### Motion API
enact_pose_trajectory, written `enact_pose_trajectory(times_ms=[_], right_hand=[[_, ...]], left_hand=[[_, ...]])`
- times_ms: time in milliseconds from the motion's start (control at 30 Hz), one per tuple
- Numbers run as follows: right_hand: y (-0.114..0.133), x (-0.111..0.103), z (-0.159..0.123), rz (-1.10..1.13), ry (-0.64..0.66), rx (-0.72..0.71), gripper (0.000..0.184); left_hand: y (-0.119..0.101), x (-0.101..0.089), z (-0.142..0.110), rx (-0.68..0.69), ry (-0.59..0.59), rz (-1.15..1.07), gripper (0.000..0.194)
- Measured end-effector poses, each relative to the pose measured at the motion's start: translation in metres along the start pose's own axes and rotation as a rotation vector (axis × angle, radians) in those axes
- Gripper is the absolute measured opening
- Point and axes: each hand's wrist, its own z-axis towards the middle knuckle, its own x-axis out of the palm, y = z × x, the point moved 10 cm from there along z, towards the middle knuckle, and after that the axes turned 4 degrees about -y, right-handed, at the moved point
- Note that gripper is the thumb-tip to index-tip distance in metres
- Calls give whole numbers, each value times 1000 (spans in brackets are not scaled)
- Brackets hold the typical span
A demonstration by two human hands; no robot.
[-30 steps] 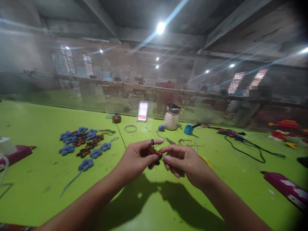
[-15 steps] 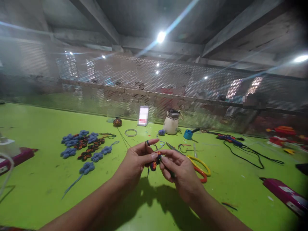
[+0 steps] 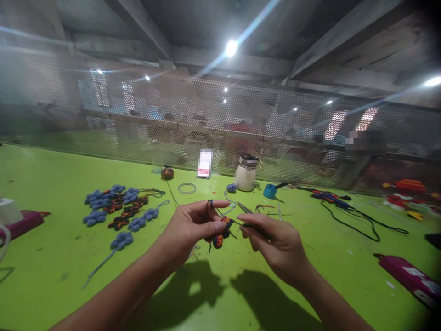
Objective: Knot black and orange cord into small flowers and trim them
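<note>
My left hand (image 3: pixel 193 223) pinches a small crocheted flower (image 3: pixel 217 240) in dark, orange and yellow yarn between thumb and fingers. Yarn loops round its raised index finger and leads back toward a multicoloured yarn ball (image 3: pixel 167 173). In my right hand (image 3: pixel 272 234) is a crochet hook (image 3: pixel 241 224), its thin shaft reaching to the flower's upper right edge; most of the handle is hidden by my fingers. Behind that hand the blades of a pair of scissors (image 3: pixel 244 208) show. To the left lie several finished blue flowers (image 3: pixel 121 240) and dark-orange flowers (image 3: pixel 119 222).
Further back stand a white jar (image 3: pixel 245 177), a phone (image 3: pixel 204 163) and a blue pot (image 3: pixel 270 191). A metal ring (image 3: pixel 186 188) lies near the yarn ball. At right are a glue gun (image 3: pixel 330 198) with its cord and a purple power strip (image 3: pixel 408 278); another purple strip (image 3: pixel 29 223) is at left.
My right hand has drawn away to the right from the flower, opening a gap where the hook shows. My left hand keeps its pinch, and the scissors' coloured handles are now covered.
</note>
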Motion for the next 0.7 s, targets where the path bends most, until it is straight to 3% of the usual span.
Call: enact_pose_trajectory(times_ms=[233, 500, 700], right_hand=[[12, -7, 4, -110, 42, -113, 25], [10, -12, 5, -87, 85, -72, 23], [13, -11, 4, -69, 122, -76, 23]], left_hand=[[3, 1, -2, -42, 18, 20, 35], [10, 1, -5, -157, 61, -74, 23], [13, 7, -6, -199, 161, -199, 14]])
